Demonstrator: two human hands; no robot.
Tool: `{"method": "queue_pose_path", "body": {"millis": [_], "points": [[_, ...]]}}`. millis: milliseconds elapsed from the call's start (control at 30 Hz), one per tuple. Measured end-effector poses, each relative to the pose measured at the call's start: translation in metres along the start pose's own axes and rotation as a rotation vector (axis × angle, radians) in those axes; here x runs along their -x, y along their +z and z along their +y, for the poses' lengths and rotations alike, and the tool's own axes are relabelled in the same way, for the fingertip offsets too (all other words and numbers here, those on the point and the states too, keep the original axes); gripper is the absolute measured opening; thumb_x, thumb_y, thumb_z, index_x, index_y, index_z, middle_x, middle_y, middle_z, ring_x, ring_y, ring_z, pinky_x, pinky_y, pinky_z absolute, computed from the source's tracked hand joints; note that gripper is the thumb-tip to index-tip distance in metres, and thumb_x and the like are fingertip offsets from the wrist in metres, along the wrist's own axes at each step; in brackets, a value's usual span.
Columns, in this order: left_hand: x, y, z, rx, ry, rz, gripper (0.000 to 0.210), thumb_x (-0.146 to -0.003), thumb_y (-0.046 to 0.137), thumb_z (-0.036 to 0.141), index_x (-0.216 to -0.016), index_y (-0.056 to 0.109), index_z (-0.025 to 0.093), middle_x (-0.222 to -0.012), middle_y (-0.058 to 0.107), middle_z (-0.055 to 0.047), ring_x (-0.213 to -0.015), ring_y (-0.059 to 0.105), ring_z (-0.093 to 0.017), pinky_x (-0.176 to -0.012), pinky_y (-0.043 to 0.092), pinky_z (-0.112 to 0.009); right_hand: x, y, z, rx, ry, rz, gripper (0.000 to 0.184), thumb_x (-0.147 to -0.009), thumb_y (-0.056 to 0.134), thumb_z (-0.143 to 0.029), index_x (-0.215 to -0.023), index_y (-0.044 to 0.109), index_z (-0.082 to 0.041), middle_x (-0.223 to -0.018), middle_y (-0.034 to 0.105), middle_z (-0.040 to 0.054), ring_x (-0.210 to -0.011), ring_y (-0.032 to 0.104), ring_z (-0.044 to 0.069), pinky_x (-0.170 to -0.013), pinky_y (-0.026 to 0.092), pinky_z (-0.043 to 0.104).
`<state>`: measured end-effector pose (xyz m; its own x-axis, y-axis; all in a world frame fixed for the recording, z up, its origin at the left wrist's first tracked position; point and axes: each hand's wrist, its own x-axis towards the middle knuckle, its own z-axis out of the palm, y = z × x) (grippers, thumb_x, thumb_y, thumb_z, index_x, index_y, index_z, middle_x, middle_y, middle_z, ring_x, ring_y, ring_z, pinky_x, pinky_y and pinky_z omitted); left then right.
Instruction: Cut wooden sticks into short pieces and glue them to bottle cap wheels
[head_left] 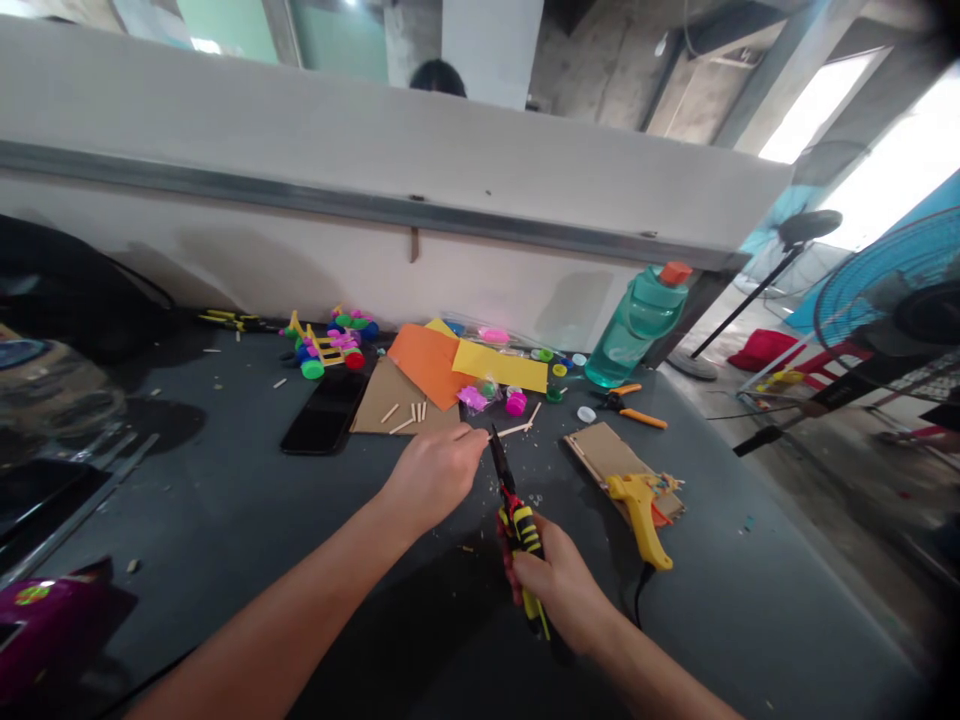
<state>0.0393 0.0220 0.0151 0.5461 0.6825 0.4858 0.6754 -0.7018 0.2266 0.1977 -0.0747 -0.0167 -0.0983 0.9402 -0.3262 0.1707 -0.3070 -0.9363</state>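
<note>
Many scraps (133,566) dot table (757,620) near fan (939,308); left grip (437,472) clasps stick (513,431), right grip (556,574) pliers (523,525).

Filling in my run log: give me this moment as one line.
left hand: pinching thin stick; right hand: gripping pliers; pliers' tips: at stick; glue gun: on cardboard

**Five short sticks (424,411) on the cardboard (375,395)**

One left hand (435,475) and one right hand (559,570) make two. There is one pair of yellow-and-black pliers (525,530), one orange-handled tool (644,419), one glue gun (642,510), one bottle (634,325), one phone (319,418), one orange sheet (427,365).
</note>
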Motion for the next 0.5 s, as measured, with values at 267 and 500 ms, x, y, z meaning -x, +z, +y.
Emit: {"method": "queue_pose_path", "body": {"millis": [267, 500], "points": [[-0.0013, 0.0007, 0.0031, -0.112, -0.057, -0.052, 0.024, -0.087, 0.039, 0.015, -0.071, 0.056, 0.017, -0.063, 0.055, -0.001, -0.062, 0.053, -0.013, -0.055, 0.037, -0.023, -0.0032, 0.0003, -0.0031, 0.11, -0.024, 0.023, 0.018, -0.058, 0.04, -0.014, -0.073, 0.048, -0.018, -0.049, 0.043, -0.0062, -0.04, 0.043, 0.009, -0.037, 0.033, 0.019], [-0.0012, 0.0023, 0.0022, -0.136, -0.05, -0.029, 0.024, -0.087, 0.039, 0.014, -0.069, 0.055, 0.017, -0.062, 0.053, 0.0, -0.06, 0.051, -0.013, -0.054, 0.034, -0.024, -0.007, -0.0002, 0.001, -0.037, 0.034, -0.017, 0.025, -0.056, 0.041, -0.018, -0.081, 0.049, -0.018, -0.054, 0.045, -0.0061, -0.039, 0.042, 0.008, -0.038, 0.035, 0.02]]}}
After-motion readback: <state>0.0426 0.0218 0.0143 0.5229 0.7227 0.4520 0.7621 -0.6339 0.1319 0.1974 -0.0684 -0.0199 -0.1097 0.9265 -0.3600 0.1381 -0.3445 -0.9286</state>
